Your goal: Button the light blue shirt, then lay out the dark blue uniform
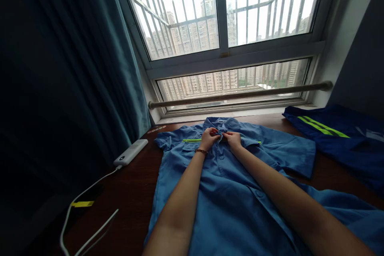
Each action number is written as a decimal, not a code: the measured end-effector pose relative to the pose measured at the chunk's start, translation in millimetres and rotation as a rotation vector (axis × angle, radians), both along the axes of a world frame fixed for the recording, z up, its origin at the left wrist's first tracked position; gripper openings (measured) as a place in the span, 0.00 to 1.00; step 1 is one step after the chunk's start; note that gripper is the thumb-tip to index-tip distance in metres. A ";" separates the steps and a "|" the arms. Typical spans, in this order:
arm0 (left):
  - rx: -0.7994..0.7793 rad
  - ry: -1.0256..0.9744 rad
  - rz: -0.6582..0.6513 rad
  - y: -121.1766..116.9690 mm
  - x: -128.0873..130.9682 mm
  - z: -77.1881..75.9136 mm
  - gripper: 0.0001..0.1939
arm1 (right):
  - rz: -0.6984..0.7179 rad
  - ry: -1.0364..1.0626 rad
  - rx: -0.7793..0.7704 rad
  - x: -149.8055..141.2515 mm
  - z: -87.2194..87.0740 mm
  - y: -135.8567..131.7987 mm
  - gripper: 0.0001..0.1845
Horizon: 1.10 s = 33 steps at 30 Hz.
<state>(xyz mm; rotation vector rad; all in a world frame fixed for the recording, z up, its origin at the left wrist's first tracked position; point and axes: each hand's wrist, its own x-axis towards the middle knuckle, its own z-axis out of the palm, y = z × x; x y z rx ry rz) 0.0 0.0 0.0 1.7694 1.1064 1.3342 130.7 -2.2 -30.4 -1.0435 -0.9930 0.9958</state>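
A light blue short-sleeved work shirt (228, 200) with thin yellow-green chest stripes lies flat, front up, on a dark wooden surface (132, 204), collar toward the window. My left hand (209, 137) and my right hand (232, 139) meet at the placket just below the collar. Both pinch the fabric edges there with closed fingers. A beaded bracelet sits on my left wrist. Both forearms stretch over the shirt body.
A white power bank (131, 152) with a white cable (90, 212) lies to the left. A darker blue garment with yellow-green stripes (333, 136) lies at the right. A dark teal curtain (69, 80) hangs at left; a barred window with a rail (240, 94) is ahead.
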 end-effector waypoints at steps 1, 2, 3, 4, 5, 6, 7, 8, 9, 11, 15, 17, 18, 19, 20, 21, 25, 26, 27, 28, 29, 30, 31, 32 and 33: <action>-0.009 0.001 -0.017 0.8 -0.5 -0.7 0.14 | 0.004 0.046 -0.012 -0.6 -0.6 1.0 0.14; -0.026 -0.008 -0.047 1.5 -1.0 -1.3 0.13 | 0.002 0.088 -0.023 -1.0 -1.1 1.9 0.13; -0.049 -0.023 -0.082 1.9 -1.4 -1.7 0.14 | -0.006 0.127 -0.033 -1.2 -1.4 2.5 0.13; -0.074 -0.040 -0.117 1.9 -1.5 -1.9 0.15 | -0.019 0.161 -0.042 -1.3 -1.6 2.9 0.12; -0.097 -0.056 -0.148 1.7 -1.5 -2.1 0.16 | -0.034 0.192 -0.050 -1.2 -1.7 3.3 0.12; -0.119 -0.068 -0.172 1.1 -1.3 -2.1 0.17 | -0.046 0.219 -0.057 -1.0 -1.8 3.4 0.12; -0.137 -0.078 -0.190 0.3 -1.1 -2.2 0.17 | -0.054 0.243 -0.063 -0.8 -1.7 3.5 0.12; -0.150 -0.086 -0.197 -0.4 -0.8 -2.3 0.17 | -0.057 0.265 -0.067 -0.7 -1.5 3.3 0.12; -0.159 -0.093 -0.193 -1.1 -0.6 -2.4 0.17 | -0.054 0.285 -0.070 -0.8 -1.2 3.1 0.12; -0.175 -0.096 -0.158 -1.7 -0.7 -2.6 0.15 | -0.042 0.322 -0.074 -1.3 -0.2 2.5 0.12; -0.188 -0.067 -0.051 0.7 -3.1 -2.1 0.11 | -0.034 0.389 -0.082 -0.6 4.1 3.2 0.12; -0.177 -0.059 0.019 2.4 -5.4 -0.7 0.10 | -0.047 0.419 -0.082 3.5 7.9 5.0 0.11; -0.170 -0.050 0.062 3.0 -7.0 0.6 0.10 | -0.060 0.435 -0.078 6.8 10.3 6.2 0.11; -0.164 -0.036 0.108 3.4 -9.1 2.6 0.10 | -0.077 0.451 -0.073 10.8 13.1 7.5 0.11; -0.160 -0.014 0.151 3.4 -11.6 5.3 0.10 | -0.097 0.466 -0.068 15.4 16.3 8.8 0.11; -0.157 0.015 0.188 3.2 -14.4 9.2 0.09 | -0.119 0.479 -0.063 20.2 19.7 10.0 0.11; -0.160 0.184 0.272 -2.1 -22.2 37.5 0.05 | -0.186 0.507 -0.056 34.9 35.3 12.1 0.11; -0.160 0.221 0.282 -5.3 -21.2 46.5 0.05 | -0.194 0.506 -0.056 36.5 39.3 11.8 0.10; -0.174 0.260 0.268 -9.6 -18.5 55.1 0.04 | -0.198 0.501 -0.055 37.1 43.2 11.1 0.10; -0.213 0.305 0.214 -15.0 -14.0 62.5 0.05 | -0.201 0.492 -0.053 36.8 46.9 10.0 0.10; -0.274 0.357 0.123 -21.6 -8.1 67.7 0.07 | -0.201 0.480 -0.049 35.8 50.4 8.7 0.10; -0.340 0.414 0.018 -29.0 -1.4 70.3 0.09 | -0.198 0.463 -0.043 34.3 53.6 7.3 0.10; -0.389 0.462 -0.073 -36.9 5.6 69.9 0.11 | -0.193 0.441 -0.034 32.6 56.6 5.7 0.10; -0.412 0.489 -0.135 -44.8 12.0 66.8 0.12 | -0.186 0.413 -0.022 30.8 59.5 4.1 0.09; -0.407 0.478 -0.161 -52.2 17.1 61.2 0.12 | -0.178 0.378 -0.008 29.2 62.3 2.4 0.08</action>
